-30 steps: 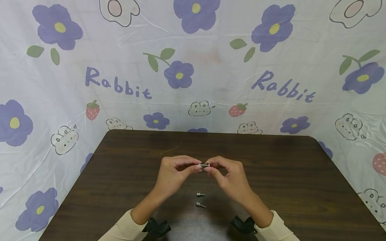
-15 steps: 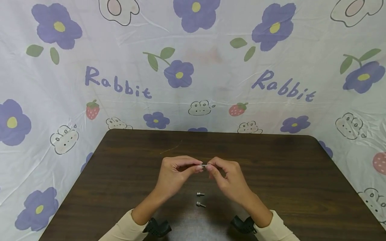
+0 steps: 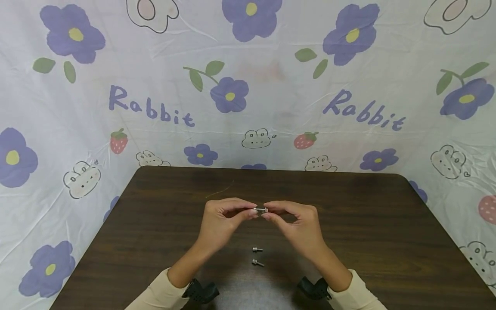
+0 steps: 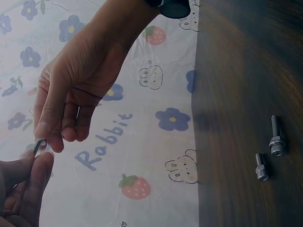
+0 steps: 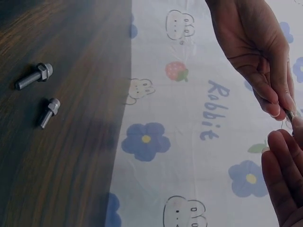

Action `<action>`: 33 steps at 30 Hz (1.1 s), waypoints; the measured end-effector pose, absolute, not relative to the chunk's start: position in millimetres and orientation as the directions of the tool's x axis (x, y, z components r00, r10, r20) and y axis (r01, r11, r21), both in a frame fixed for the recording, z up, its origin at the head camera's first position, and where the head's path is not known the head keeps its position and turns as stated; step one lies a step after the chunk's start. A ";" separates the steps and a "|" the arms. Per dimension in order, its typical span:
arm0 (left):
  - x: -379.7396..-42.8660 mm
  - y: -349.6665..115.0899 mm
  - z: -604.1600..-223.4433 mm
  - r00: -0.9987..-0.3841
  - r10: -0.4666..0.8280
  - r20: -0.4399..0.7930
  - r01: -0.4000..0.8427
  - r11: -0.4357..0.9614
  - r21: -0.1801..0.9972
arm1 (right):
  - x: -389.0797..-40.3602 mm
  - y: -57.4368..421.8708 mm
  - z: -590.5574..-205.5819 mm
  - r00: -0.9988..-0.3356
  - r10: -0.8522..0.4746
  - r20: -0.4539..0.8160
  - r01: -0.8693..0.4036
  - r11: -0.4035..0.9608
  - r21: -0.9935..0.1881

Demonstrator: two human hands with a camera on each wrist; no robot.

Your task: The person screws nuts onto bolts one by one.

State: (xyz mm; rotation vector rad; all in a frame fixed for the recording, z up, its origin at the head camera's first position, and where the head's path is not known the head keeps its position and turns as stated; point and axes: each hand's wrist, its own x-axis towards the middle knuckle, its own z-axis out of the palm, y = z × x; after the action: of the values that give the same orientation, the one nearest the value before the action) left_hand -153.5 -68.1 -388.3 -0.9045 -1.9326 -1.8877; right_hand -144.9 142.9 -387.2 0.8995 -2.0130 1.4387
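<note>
A slim silver bolt [image 3: 261,210] is held level between both hands above the table. My left hand [image 3: 221,224] pinches its left end between thumb and fingertips. At the wider right end, the thumb and index finger of my right hand [image 3: 300,221] stand around the metal. The left wrist view shows a short dark stretch of the bolt [image 4: 38,146] between the two sets of fingertips; the rest is covered. Whether the wider end is a head or a nut, I cannot tell. In the right wrist view, the right hand's [image 5: 284,170] other fingers extend fairly straight.
Two bolts, each with a nut near its head, lie on the dark wood table [image 3: 155,258]: one farther [image 3: 257,249], one nearer [image 3: 257,263]. Behind the table hangs a white cloth [image 3: 271,107] printed with flowers and rabbits. Black wristbands sit at both cuffs.
The right fingertips, which covered the bolt's right end half a second ago, have drawn apart and show it now. Both hands have shifted slightly; the table bolts stay put.
</note>
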 end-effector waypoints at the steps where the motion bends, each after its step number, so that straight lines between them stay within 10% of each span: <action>1: -153.5 -68.1 -388.5 -0.760 0.233 0.607 0.612 -0.056 0.789 | -144.8 143.0 -386.9 -0.654 -0.225 0.722 -0.756 0.221 -0.616; 14: -153.8 -70.2 -383.8 -0.767 0.252 0.591 0.603 -0.033 0.797 | -148.0 144.3 -387.0 -0.530 -0.231 0.816 -0.846 0.202 -0.493; 33: -152.0 -67.4 -387.2 -0.770 0.242 0.590 0.602 -0.027 0.798 | -147.1 144.7 -388.4 -0.607 -0.245 0.756 -0.794 0.237 -0.560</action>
State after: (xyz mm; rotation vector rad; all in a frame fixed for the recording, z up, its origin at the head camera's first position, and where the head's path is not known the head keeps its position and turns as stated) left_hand -152.0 -67.4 -387.2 -0.8925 -1.9756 -1.8683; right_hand -147.1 144.7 -388.4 0.9473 -1.9901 1.3684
